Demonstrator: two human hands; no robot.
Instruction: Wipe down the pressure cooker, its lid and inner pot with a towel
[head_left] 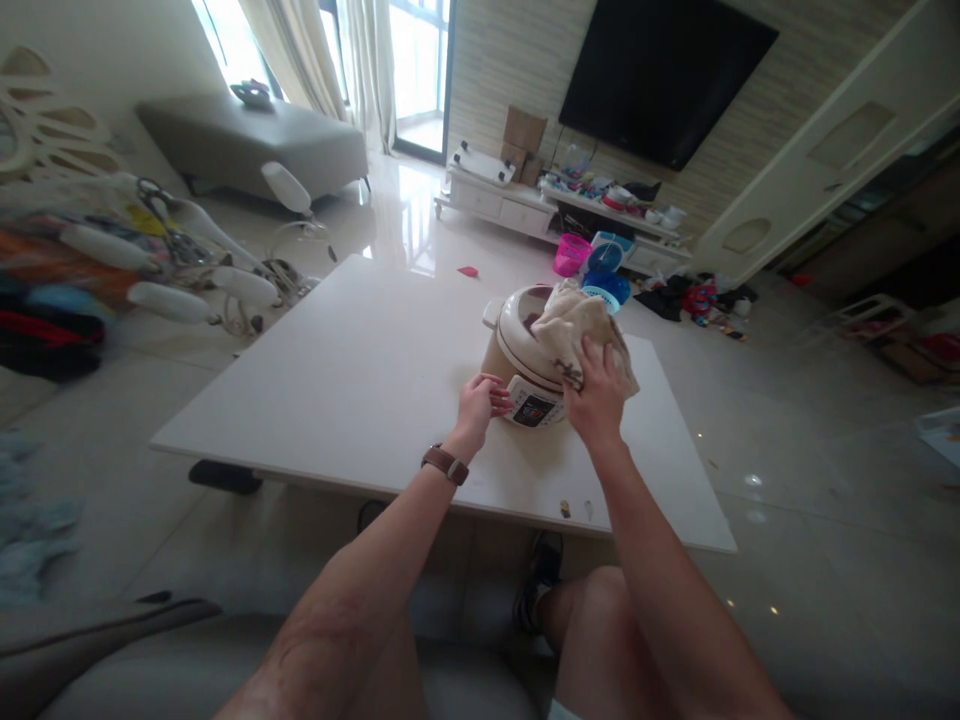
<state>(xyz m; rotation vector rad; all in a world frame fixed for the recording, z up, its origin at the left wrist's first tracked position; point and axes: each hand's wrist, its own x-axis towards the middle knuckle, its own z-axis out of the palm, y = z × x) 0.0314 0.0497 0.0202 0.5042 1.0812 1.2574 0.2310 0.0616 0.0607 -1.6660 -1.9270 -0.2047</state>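
A beige and white electric cooker (pixel 517 325) with a dark control panel on its front stands on the white table (pixel 352 370). Over the right part of its lid lies a cream cloth (pixel 574 320) with brown markings. My right hand (pixel 598 390) presses on that cloth, its fingers bent over the fabric against the cooker's right side. At the cooker's left front is my left hand (pixel 480 408), fingers apart and lightly bent beside the control panel; it holds nothing. Whether its fingertips touch the cooker is hard to tell. A brown-strapped watch (pixel 445 464) circles my left wrist.
Two small stickers (pixel 565 509) lie near the table's front edge. A white lamp-like fixture (pixel 225 285) stands on the floor to the left. Beyond the table are a pink basket (pixel 571 254), blue basins (pixel 606 284) and a low TV cabinet (pixel 499 205).
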